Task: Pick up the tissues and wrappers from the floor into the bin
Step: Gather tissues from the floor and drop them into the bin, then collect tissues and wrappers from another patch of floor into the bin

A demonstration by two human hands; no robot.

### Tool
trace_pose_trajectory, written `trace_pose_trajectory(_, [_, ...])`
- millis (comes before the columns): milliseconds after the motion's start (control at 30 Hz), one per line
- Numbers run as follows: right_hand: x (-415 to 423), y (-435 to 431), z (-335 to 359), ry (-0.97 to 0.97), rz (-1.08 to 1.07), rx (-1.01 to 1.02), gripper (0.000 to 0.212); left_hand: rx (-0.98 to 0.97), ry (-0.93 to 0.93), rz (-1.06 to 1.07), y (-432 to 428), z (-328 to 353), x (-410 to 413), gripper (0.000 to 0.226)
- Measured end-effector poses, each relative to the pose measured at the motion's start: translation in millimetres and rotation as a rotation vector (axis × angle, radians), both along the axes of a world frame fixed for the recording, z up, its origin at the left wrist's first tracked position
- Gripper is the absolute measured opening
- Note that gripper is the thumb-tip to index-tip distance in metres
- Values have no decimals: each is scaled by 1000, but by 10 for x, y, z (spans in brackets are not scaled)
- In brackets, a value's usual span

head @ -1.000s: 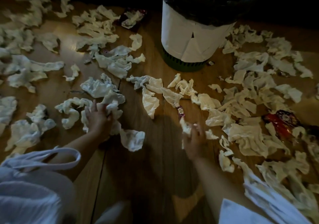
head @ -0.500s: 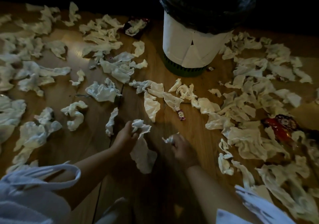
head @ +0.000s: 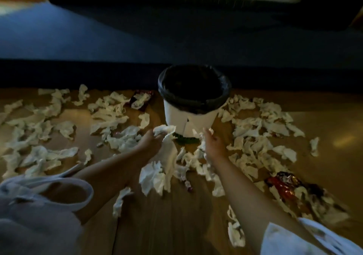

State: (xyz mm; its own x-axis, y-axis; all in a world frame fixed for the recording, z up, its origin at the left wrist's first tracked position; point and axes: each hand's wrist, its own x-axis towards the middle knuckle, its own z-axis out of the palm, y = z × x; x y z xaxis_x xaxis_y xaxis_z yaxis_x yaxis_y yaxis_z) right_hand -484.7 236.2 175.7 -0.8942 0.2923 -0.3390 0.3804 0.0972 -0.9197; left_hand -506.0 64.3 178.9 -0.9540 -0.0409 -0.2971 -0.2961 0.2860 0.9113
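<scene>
A white bin (head: pixel 188 117) with a black liner stands on the wooden floor ahead of me. My left hand (head: pixel 150 142) is raised just left of the bin's base and is shut on a bunch of white tissues (head: pixel 163 168) that hang down from it. On the other side, my right hand (head: pixel 211 142) is lifted near the bin's lower right and grips a small tissue (head: pixel 209 132). Many crumpled tissues (head: pixel 110 115) litter the floor on both sides. A red wrapper (head: pixel 282 184) lies at the right, and a dark wrapper (head: pixel 140 99) lies left of the bin.
A dark blue sofa or bed base (head: pixel 176 38) runs behind the bin. A small candy wrapper (head: pixel 188 185) lies between my arms. My white clothing (head: pixel 39 215) fills the lower left corner. Tissue heaps (head: pixel 261 129) crowd the floor right of the bin.
Both hands have lifted off the floor with tissues and moved forward to the bin. The camera has tilted up, so the bin's opening and the furniture behind it show.
</scene>
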Motion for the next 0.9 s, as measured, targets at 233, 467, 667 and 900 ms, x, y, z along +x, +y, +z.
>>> trace_pose_trajectory(233, [-1393, 402, 391, -9, -102, -149, 29, -51, 147, -7, 437, 875, -1196, 44])
trace_pose_trajectory(467, [-2121, 395, 853, 131, -8, -56, 52, 233, 277, 182, 921, 1157, -2041, 36])
trace_pose_trajectory(667, [-2358, 483, 630, -18, 36, -215, 53, 119, -36, 141, 1022, 784, -2229, 60])
trace_pose_trajectory(900, [-2091, 656, 633, 61, 33, -207, 31, -27, 14, -48, 1016, 787, -1957, 37])
